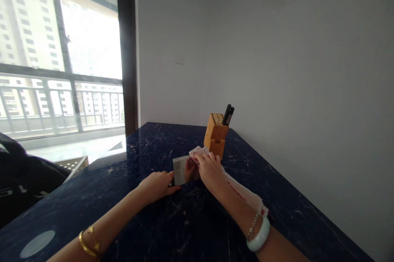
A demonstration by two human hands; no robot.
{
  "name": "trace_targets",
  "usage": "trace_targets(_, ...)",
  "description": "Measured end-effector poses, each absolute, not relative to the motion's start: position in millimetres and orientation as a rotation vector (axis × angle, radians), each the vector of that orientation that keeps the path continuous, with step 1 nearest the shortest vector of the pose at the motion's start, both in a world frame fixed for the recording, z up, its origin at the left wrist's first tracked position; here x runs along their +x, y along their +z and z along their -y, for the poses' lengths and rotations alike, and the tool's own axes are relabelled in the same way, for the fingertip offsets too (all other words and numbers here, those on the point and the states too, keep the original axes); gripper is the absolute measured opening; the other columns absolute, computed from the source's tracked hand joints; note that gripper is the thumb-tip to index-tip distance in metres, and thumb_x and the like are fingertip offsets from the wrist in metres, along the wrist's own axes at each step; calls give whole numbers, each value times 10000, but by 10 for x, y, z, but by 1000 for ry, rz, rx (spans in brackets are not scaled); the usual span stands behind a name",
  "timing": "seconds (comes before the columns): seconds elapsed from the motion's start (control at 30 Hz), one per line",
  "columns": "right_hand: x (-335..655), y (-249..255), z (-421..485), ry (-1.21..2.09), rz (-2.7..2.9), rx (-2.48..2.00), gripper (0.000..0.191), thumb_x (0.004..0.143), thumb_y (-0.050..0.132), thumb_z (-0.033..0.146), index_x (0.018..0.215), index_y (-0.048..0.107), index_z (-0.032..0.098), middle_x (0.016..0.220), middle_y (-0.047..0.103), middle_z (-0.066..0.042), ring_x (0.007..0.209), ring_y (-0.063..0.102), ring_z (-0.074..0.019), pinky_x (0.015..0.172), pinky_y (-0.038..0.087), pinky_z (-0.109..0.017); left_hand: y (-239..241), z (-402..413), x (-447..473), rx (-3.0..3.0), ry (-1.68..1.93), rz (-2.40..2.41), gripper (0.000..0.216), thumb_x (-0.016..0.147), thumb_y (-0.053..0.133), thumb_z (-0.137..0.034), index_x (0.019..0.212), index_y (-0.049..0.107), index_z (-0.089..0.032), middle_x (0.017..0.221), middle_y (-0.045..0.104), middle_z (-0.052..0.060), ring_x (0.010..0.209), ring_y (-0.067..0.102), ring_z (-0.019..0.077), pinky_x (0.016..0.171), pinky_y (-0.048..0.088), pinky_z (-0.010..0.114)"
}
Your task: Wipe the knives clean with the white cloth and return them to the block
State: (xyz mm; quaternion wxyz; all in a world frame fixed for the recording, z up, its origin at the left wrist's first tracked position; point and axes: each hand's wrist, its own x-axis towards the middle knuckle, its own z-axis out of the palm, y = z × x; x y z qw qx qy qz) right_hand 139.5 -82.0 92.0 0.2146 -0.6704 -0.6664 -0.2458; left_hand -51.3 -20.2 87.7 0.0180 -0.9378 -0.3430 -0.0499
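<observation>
My left hand [159, 185] is closed round the dark handle of a cleaver [181, 170], its broad shiny blade pointing right. Only a bit of the handle shows beside my thumb. My right hand [210, 169] pinches a white cloth [198, 152] with red marks at the blade's far right part. The blade mirrors my right fingers. From under my right forearm the cloth trails down to the right over the table. Just behind my right hand stands a wooden knife block [214, 134] with black-handled tools [228, 115] in its right side.
The dark blue marbled table [147, 151] runs back to a grey wall [292, 69]. A pale round spot [37, 244] lies at its front left. Left of the table are a black bag-like object [24, 180], a slatted piece [74, 165] and a large window [89, 40].
</observation>
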Motion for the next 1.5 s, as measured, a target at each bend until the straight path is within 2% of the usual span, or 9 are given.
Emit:
trace_targets(0.2, 1221, 911, 883, -573, 2088, -1609, 305, 858, 384, 185, 1110, 501, 312, 924, 608, -1, 873, 455, -178, 722, 237, -299, 867, 197, -517, -2897, -156, 1032, 518, 792, 308, -569, 998, 556, -163, 822, 668, 125, 727, 638, 300, 633, 464, 368)
trace_targets(0.5, 1633, 885, 843, -646, 1784, -1931, 301, 831, 380, 122, 1054, 508, 280, 951, 609, -30, 854, 456, -200, 681, 215, -320, 834, 155, -533, -2925, -179, 1028, 570, 783, 299, -598, 1033, 555, -154, 846, 661, 143, 740, 634, 307, 624, 469, 371)
trace_targets(0.67, 1504, 836, 879, -535, 1994, -1828, 346, 783, 390, 73, 1036, 509, 277, 956, 601, -11, 868, 442, -181, 701, 222, -300, 853, 163, -517, -2908, -136, 1093, 568, 779, 312, -597, 1048, 547, -156, 845, 661, 129, 748, 636, 291, 638, 471, 346)
trace_targets(0.8, 1312, 867, 916, -425, 2219, -1689, 327, 795, 389, 116, 1062, 502, 267, 965, 590, -14, 890, 426, -176, 730, 221, -298, 860, 174, -507, -2893, -90, 1118, 549, 782, 321, -587, 1080, 519, -170, 865, 663, 114, 786, 634, 285, 674, 469, 343)
trace_targets(1.13, 1609, 886, 891, -415, 1948, -2004, 359, 780, 348, 61, 1057, 503, 228, 1047, 558, -51, 925, 412, -191, 740, 214, -309, 856, 179, -533, -2905, -109, 1083, 567, 787, 292, -600, 1055, 530, -161, 879, 659, 128, 783, 632, 287, 659, 471, 344)
trace_targets(1.33, 1288, 893, 948, -334, 2243, -1695, 343, 743, 429, 108, 1053, 506, 235, 990, 573, -26, 915, 409, -183, 762, 212, -302, 852, 174, -527, -2891, -111, 1097, 560, 782, 307, -603, 1083, 510, -176, 861, 663, 116, 782, 635, 284, 668, 470, 348)
trace_targets(1.5, 1430, 924, 936, -413, 2115, -1831, 311, 747, 415, 85, 1002, 523, 226, 943, 588, -38, 904, 415, -194, 751, 200, -327, 833, 160, -537, -2904, -128, 1065, 578, 784, 286, -611, 1077, 514, -167, 862, 662, 121, 766, 636, 288, 645, 474, 346)
